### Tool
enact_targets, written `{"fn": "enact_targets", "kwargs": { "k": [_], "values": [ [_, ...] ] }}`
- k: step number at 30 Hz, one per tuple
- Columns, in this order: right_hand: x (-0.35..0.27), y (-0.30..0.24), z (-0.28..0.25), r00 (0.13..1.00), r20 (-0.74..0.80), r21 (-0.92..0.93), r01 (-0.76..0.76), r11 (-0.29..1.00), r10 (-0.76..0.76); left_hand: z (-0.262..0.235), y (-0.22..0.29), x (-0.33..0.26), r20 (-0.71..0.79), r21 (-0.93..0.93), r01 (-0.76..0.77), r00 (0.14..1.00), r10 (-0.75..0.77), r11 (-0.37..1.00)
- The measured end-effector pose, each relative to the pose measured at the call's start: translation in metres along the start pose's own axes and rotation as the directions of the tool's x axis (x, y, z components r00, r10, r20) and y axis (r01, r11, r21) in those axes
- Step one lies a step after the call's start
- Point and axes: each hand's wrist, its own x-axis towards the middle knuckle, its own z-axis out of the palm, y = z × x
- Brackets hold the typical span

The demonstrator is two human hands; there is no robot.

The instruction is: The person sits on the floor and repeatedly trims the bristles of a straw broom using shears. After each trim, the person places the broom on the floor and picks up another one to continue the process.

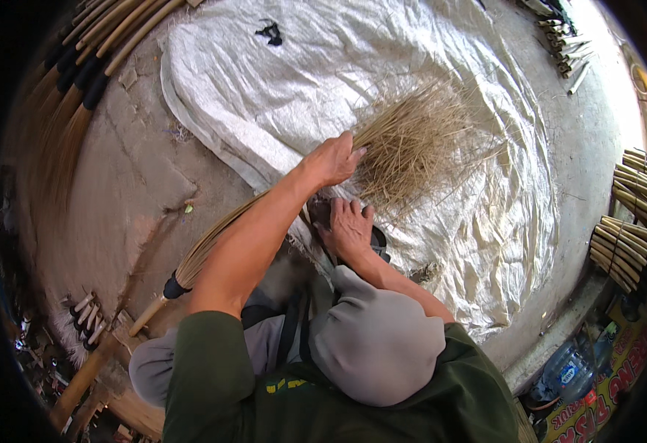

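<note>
My left hand (334, 159) is closed around the gathered end of a loose bundle of dry straw-like fibres (416, 144). The fibres fan out to the right over a white woven plastic sheet (264, 81). Closer to my body, my right hand (348, 227) rests low by the sheet's near edge, thumb apart from its fingers, next to something dark. I make out nothing held in it; what lies under its palm is hidden. A broom (209, 247) with a black binding and pale handle lies beneath my left forearm, which covers part of its bristles.
Several finished brooms (91, 70) lie at the upper left. Tied bundles of wooden handles (622, 247) are at the right, with more sticks (571, 48) at the upper right. A clear plastic water container (567, 373) stands at the lower right. A black scrap (270, 33) lies on the sheet.
</note>
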Motion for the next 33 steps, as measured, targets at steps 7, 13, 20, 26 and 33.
{"fn": "enact_targets", "kwargs": {
  "k": [7,13,20,26,33],
  "values": [
    [0.023,0.025,-0.01,0.964,0.239,0.241,-0.175,0.954,0.117,-0.001,0.007,-0.007,-0.037,0.028,-0.014,0.999,0.015,1.0],
    [-0.044,0.089,-0.073,0.919,0.38,0.491,-0.297,0.819,0.106,0.008,0.002,-0.006,-0.014,-0.02,-0.002,1.0,0.001,1.0],
    [-0.118,0.07,-0.084,0.561,0.824,0.494,-0.78,-0.384,-0.079,0.009,-0.006,-0.001,0.03,-0.072,-0.03,0.999,0.032,0.997],
    [-0.061,0.084,-0.093,0.866,0.469,0.825,-0.5,0.262,0.177,0.007,-0.01,-0.002,0.035,-0.158,-0.066,0.997,0.073,0.985],
    [0.008,0.089,-0.093,0.865,0.348,0.411,-0.486,0.771,0.36,0.009,-0.013,-0.001,0.006,-0.088,-0.047,0.999,0.047,0.995]
  ]
}}
